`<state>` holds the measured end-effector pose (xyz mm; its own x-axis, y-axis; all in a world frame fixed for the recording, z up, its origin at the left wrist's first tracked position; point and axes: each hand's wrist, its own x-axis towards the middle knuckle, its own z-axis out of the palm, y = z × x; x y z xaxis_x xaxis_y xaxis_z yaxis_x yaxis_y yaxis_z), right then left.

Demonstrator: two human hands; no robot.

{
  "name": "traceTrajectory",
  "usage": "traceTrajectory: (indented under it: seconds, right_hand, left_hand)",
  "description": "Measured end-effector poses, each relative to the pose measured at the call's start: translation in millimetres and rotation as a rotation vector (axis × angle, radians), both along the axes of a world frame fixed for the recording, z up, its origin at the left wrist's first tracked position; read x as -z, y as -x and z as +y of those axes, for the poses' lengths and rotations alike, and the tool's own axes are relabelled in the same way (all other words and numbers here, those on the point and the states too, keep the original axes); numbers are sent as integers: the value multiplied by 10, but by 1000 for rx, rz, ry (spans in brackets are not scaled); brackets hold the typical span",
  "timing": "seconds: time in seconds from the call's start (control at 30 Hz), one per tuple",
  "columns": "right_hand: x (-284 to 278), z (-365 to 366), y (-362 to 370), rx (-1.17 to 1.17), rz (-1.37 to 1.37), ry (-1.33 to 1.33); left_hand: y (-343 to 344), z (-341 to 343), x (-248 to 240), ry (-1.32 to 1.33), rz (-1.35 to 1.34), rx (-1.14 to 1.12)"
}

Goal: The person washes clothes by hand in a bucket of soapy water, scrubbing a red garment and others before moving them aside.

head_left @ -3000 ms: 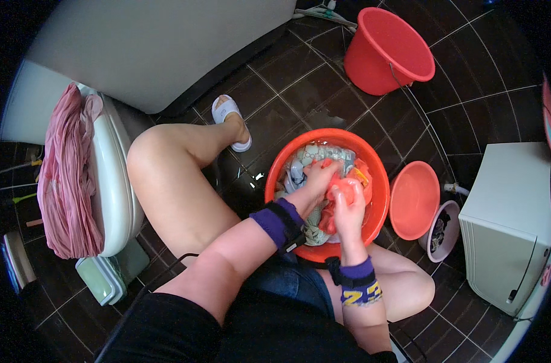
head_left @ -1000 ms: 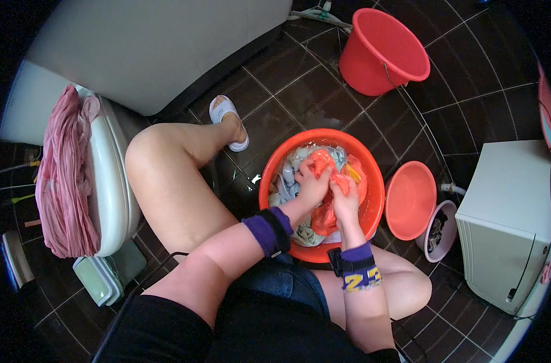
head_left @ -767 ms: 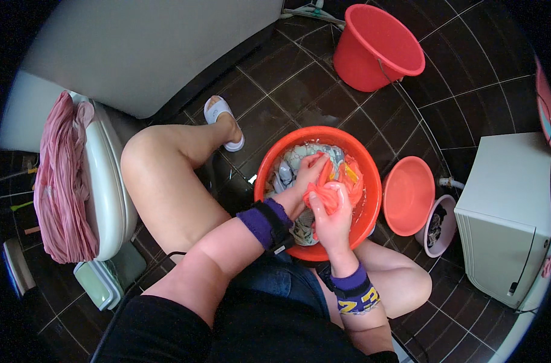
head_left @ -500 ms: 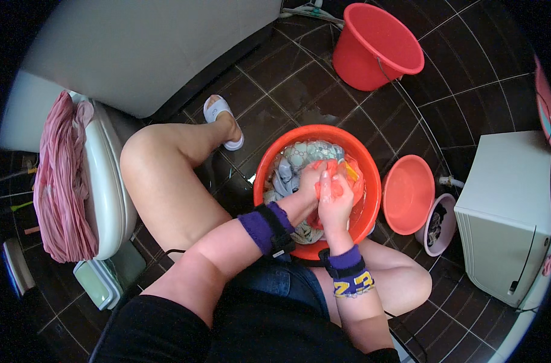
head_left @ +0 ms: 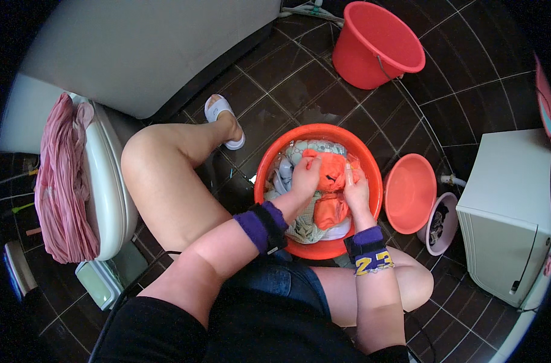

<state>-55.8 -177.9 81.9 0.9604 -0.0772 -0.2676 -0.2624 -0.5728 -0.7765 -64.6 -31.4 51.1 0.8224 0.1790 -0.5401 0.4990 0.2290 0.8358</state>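
A bright orange garment [head_left: 333, 172] stretches between my two hands, above the orange-red basin [head_left: 263, 175] in front of me. My left hand [head_left: 307, 176] grips its left side, and my right hand [head_left: 356, 189] pinches the right side. Part of the garment hangs down into the basin, where its lower end lies in a bundle. Around it, wet clothes sit in water: a patterned pale piece [head_left: 314, 146], a grey-blue piece [head_left: 282, 174] and a light knitted piece [head_left: 305, 225].
A red bucket [head_left: 354, 60] stands beyond the basin at the far right. On the right are a smaller orange basin [head_left: 408, 193], a pale pink basin [head_left: 449, 233] holding dark cloth, and a white cabinet [head_left: 499, 175]. Pink cloth [head_left: 64, 187] drapes over a white fixture at left.
My hands have moved apart, the right one shifting to the right. The orange garment, bunched between them before, is now spread open.
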Motion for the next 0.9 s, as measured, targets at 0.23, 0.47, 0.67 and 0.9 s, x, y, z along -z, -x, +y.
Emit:
traceTrajectory:
  seconds: [0.23,0.47,0.67,0.9]
  right_hand:
    - [344,139,276,-405,75,309]
    - [188,128,98,-296,163,410]
    - [241,22,137,-446,167,279]
    - [369,31,262,-498,104,301]
  left_hand:
    - [4,-73,85,-291,175,242]
    - [-62,-57,412,-339,115,305]
    - [-55,-30,699,-444,32,307]
    - [6,-27,558,-246,73,283]
